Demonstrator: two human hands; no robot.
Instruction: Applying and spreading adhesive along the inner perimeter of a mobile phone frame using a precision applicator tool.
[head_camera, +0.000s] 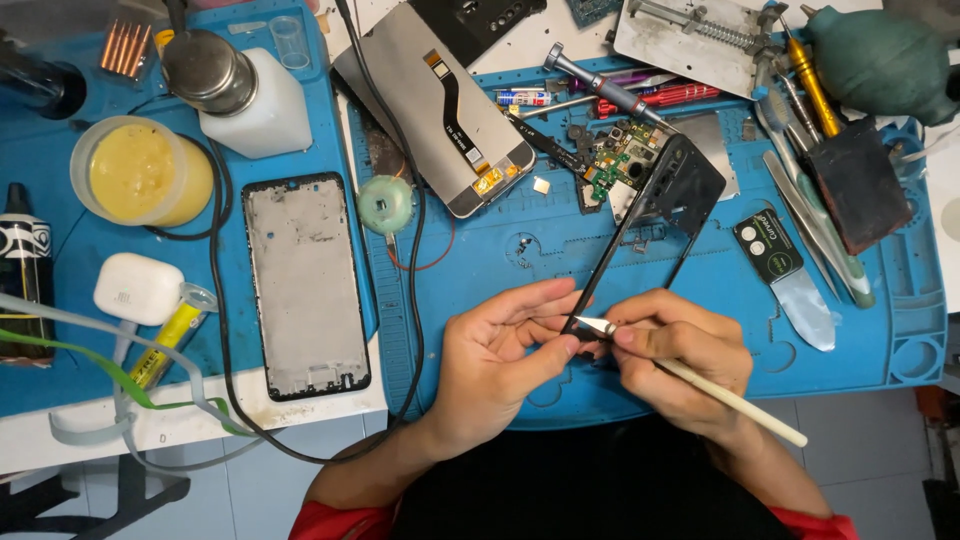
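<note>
While both hands meet over the near edge of the blue mat, a phone repair sits mid-step.

Left hand: the left hand (500, 350) pinches the near end of a black phone frame (655, 205), thumb and fingers closed on its lower edge.

Right hand: the right hand (680, 350) is clamped pen-style on a pale-handled craft knife (700, 385), its blade tip touching the frame just beside the left thumb.

Frame: tilted, its far end rising toward the middle of the blue repair mat (880, 320), close to a loose green circuit board (615, 165).

Step in hand: by the look of it, scraping or prying along the frame's near edge, likely old adhesive or a seam; what the blade lifts is too small to tell.

Next move: judged from the grip, it calls for a shallow blade angle, light pressure, a stroke directed away from the left thumb, and a steady pinch so the thin frame does not flex.

Left side of the surface: a second bare phone chassis (305, 285) lies flat beside a black cable (215, 280), with a tub of yellow paste (140, 175) toward the far left corner.

Far edge: a grey display panel (440, 105) face down, screwdrivers and tweezers (810, 215) at right.
</note>
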